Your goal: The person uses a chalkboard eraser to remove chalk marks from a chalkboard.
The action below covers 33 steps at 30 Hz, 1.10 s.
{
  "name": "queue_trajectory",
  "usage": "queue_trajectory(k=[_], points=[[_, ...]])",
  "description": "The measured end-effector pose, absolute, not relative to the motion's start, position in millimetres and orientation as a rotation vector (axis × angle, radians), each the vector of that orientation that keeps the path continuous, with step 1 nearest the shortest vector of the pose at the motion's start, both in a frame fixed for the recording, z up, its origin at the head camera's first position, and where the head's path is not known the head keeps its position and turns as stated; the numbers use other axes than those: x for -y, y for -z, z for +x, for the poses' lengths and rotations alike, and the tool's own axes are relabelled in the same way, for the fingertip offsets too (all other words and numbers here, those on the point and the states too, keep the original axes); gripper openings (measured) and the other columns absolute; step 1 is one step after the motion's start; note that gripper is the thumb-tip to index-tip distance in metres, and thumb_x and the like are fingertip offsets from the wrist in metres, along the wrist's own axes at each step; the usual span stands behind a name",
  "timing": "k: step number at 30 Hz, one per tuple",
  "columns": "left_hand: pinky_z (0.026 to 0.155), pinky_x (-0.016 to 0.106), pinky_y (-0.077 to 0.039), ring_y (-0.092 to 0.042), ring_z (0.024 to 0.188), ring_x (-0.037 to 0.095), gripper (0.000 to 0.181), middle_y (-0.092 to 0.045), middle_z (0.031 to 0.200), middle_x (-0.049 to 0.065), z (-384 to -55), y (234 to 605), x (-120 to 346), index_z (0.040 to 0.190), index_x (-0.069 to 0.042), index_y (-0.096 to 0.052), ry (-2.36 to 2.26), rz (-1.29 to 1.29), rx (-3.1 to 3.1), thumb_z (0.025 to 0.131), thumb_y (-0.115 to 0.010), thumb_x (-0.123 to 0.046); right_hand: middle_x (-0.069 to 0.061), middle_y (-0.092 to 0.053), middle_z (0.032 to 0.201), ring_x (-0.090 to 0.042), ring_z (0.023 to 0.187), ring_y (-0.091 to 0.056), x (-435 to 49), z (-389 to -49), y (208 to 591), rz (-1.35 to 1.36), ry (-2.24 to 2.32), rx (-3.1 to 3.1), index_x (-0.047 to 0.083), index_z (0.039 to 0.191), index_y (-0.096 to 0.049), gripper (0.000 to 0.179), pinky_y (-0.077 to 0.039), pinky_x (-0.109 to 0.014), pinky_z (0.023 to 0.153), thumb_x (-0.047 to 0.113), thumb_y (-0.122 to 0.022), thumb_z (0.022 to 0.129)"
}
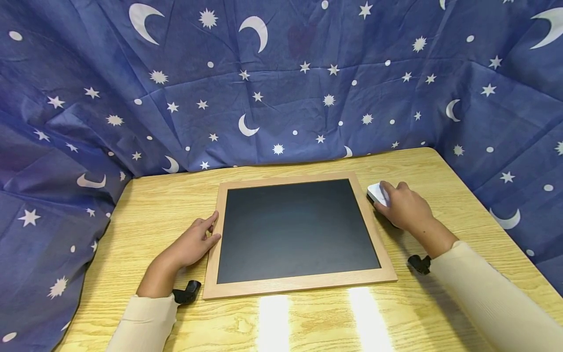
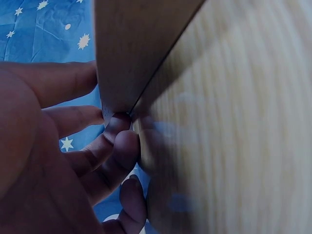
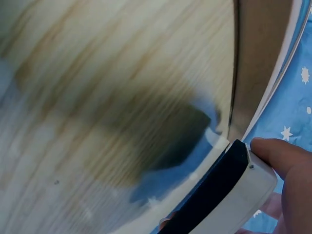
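A chalkboard (image 1: pixel 299 230) with a pale wooden frame lies flat on the table, its black surface showing no marks. My left hand (image 1: pixel 193 244) touches the left side of that frame with spread thumb and index finger. In the left wrist view, the fingertips (image 2: pixel 87 78) meet the frame's side wall (image 2: pixel 141 44), and other fingers are bent near the table surface. To the right of the board, my right hand (image 1: pixel 406 208) grips a board eraser (image 1: pixel 378 194) with a white top and black underside. The right wrist view shows the eraser (image 3: pixel 229 190) held just above the table, over its shadow.
The light wooden table (image 1: pixel 162 200) reaches back to a blue curtain (image 1: pixel 281 88) with white moons and stars, which also hangs at both sides. Black wrist devices (image 1: pixel 186 292) sit at both sleeve cuffs. Bright light reflections lie on the table's near part.
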<state>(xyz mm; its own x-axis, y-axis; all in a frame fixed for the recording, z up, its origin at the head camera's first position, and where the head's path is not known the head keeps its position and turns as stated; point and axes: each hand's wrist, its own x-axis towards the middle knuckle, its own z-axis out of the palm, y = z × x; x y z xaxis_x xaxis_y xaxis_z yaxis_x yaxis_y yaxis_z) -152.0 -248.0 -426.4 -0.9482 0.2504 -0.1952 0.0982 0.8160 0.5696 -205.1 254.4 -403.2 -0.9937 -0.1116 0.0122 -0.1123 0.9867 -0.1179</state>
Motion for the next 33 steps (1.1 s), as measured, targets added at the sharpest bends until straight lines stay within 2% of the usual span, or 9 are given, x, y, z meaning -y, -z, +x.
queue_trajectory(k=[10,17,28,33], points=[[0.078,0.036,-0.044,-0.050,0.082,0.020,0.066,-0.050,0.116,0.020,-150.3,425.0,246.0,0.158,-0.002,-0.023,-0.852,0.276,-2.749,0.103,-0.055,-0.021,-0.038,-0.050,0.114,-0.044,0.085,-0.063,-254.4,-206.7,410.5,0.182,-0.149,3.203,-0.001,0.148,-0.041,0.066,-0.053,-0.056,0.069,0.033,-0.064,0.097],[0.077,0.036,-0.044,-0.050,0.082,0.020,0.066,-0.050,0.115,0.020,-149.3,424.1,245.3,0.158,-0.002,-0.023,-0.859,0.269,-2.748,0.103,-0.056,-0.020,-0.038,-0.049,0.113,-0.042,0.079,-0.062,-254.2,-208.2,414.0,0.180,-0.169,3.213,-0.002,0.147,-0.041,0.066,-0.052,-0.054,0.063,0.033,-0.063,0.096],[0.080,0.037,-0.043,-0.050,0.085,0.021,0.066,-0.049,0.115,0.019,-147.7,423.5,246.0,0.159,-0.003,-0.023,-0.866,0.249,-2.747,0.103,-0.055,-0.020,-0.040,-0.048,0.114,-0.045,0.081,-0.062,-252.3,-209.1,415.0,0.167,-0.165,3.219,-0.002,0.148,-0.039,0.067,-0.052,-0.054,0.063,0.033,-0.063,0.095],[0.080,0.037,-0.042,-0.049,0.088,0.021,0.066,-0.050,0.115,0.018,-149.5,425.8,248.5,0.158,-0.003,-0.024,-0.886,0.257,-2.736,0.103,-0.055,-0.020,-0.038,-0.047,0.118,-0.048,0.090,-0.061,-252.2,-205.9,412.0,0.139,-0.174,3.242,0.001,0.151,-0.036,0.070,-0.052,-0.057,0.067,0.039,-0.060,0.098]])
